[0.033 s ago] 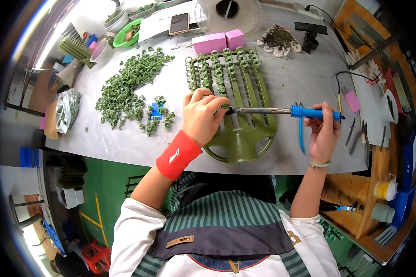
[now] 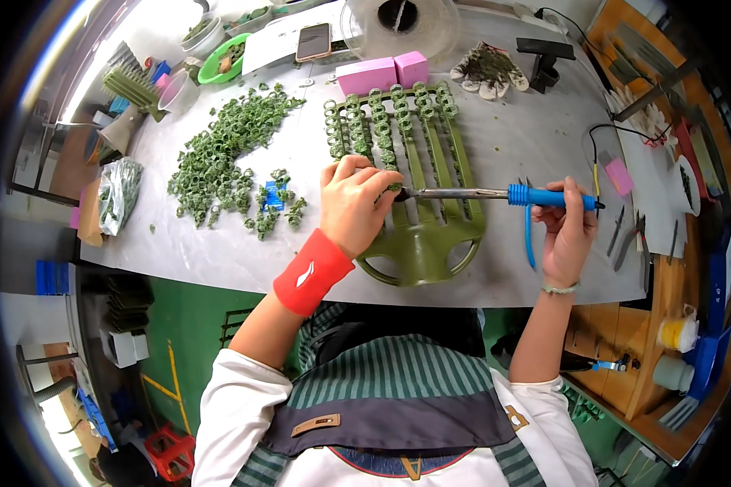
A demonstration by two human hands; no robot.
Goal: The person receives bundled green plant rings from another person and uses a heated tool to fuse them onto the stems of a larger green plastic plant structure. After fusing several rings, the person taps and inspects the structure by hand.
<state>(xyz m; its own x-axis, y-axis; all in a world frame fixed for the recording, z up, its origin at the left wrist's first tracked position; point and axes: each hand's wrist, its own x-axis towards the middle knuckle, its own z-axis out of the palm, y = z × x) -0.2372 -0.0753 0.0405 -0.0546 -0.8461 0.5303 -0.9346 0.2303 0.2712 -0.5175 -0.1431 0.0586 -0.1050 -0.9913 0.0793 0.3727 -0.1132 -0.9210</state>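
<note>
My right hand (image 2: 566, 235) grips the blue handle of a soldering iron (image 2: 463, 194) that points left. Its dark tip meets a small green ring-shaped piece (image 2: 395, 187), pinched in the fingers of my left hand (image 2: 355, 203). Both are above the dark green fork-shaped frame (image 2: 424, 256), whose several long prongs carry rows of green rings (image 2: 403, 109). My left hand, with a red wristband, covers the lower part of the left prongs. A heap of loose green rings (image 2: 219, 154) spreads to the left, beside a small blue piece (image 2: 275, 196).
Pink blocks (image 2: 367, 77) stand behind the frame, with a phone (image 2: 314, 42) and a stained glove (image 2: 491, 71) further back. Tweezers (image 2: 617, 230) and red-handled pliers (image 2: 630, 243) lie at the right. The iron's cord (image 2: 595, 150) runs to the back right. A filled plastic bag (image 2: 120, 195) sits at the left edge.
</note>
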